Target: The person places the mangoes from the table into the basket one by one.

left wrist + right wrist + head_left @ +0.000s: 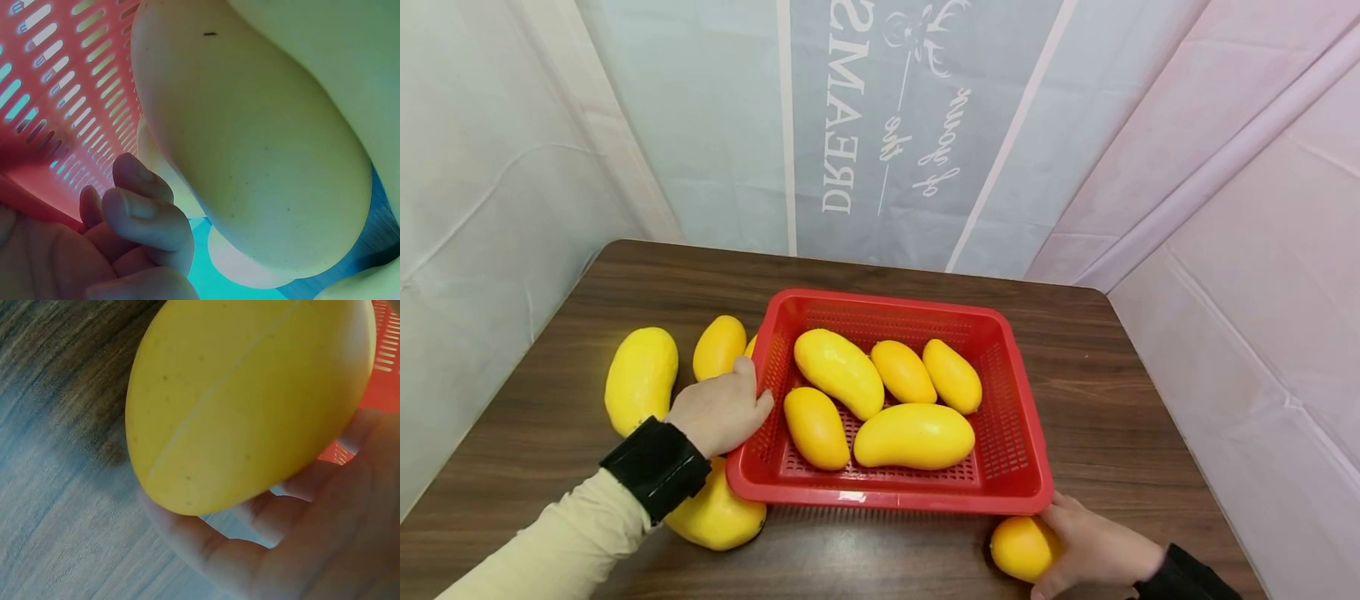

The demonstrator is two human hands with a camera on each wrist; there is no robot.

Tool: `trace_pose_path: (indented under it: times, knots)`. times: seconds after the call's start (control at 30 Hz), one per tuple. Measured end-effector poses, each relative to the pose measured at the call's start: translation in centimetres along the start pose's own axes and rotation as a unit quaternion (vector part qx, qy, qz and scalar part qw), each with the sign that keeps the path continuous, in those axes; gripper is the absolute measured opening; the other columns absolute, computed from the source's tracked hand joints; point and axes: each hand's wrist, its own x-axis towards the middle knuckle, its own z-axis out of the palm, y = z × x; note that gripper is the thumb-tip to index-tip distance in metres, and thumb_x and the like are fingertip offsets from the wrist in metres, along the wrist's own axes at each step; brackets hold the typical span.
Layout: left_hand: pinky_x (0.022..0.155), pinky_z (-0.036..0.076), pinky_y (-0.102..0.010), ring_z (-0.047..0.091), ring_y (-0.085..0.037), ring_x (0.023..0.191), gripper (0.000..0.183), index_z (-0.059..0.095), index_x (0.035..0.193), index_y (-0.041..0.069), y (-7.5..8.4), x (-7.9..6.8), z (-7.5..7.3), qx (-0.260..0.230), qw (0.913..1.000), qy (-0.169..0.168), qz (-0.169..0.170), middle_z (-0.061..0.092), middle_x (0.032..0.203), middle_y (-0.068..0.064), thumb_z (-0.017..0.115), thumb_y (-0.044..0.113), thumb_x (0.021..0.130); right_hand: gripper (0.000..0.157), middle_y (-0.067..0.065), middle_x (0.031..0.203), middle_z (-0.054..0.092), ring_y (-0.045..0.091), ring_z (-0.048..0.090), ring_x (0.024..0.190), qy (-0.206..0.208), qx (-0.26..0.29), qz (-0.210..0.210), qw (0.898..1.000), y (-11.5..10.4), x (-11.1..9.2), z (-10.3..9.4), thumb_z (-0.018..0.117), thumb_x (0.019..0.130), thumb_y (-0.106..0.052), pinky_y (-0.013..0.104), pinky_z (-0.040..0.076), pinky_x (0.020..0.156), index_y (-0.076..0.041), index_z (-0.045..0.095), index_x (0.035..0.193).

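Observation:
A red plastic basket (925,498) with slotted walls stands on the table, several yellow mangoes lying inside, among them a long mango (914,436). At its left rim my left hand (718,408) grips the edge, thumb over the rim; the left wrist view shows its curled fingers (150,215) outside the slotted wall. By the basket's near right corner, my right hand (1093,546) holds a smaller orange-yellow mango (1024,548). Up close, that mango (250,406) has fingers (212,550) bent round its end and side.
Left of the basket lie a large mango (642,379), a smaller mango (719,346) and another mango (718,512) partly behind the left wrist. One more peeks out beside the basket's left wall. The brown wooden table (1090,375) meets a printed cloth backdrop (880,225).

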Motion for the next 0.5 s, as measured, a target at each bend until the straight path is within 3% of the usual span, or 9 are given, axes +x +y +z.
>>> trace_pose_path:
  times: [0.2, 0.5]
  knots:
    - [0.051, 0.049, -0.035, 0.056, -0.021, 0.049, 0.044, 0.040, 0.115, -0.002, 0.03, -0.01, 0.01, -0.001, 1.0000, -0.003, -0.001, 0.057, 0.068, -0.010, 0.049, 0.037, 0.096, 0.102, 0.021, 0.143, 0.050, 0.031, 0.048, 0.111, -0.012, 0.009, -0.004, 1.000, 0.04, 0.49, 0.05, 0.090, 0.063, -0.025, 0.058, 0.041, 0.092, 0.004, 0.042, 0.149]
    - [0.051, 0.049, -0.035, 0.056, -0.021, 0.048, 0.043, 0.040, 0.115, -0.002, 0.01, 0.06, 0.06, -0.001, 1.0000, -0.001, -0.002, 0.057, 0.068, -0.009, 0.049, 0.035, 0.096, 0.089, 0.007, 0.121, 0.058, 0.027, 0.049, 0.099, -0.027, 0.000, -0.004, 1.000, -0.11, 0.58, -0.48, 0.088, 0.062, -0.020, 0.049, 0.043, 0.084, 0.000, 0.051, 0.140]
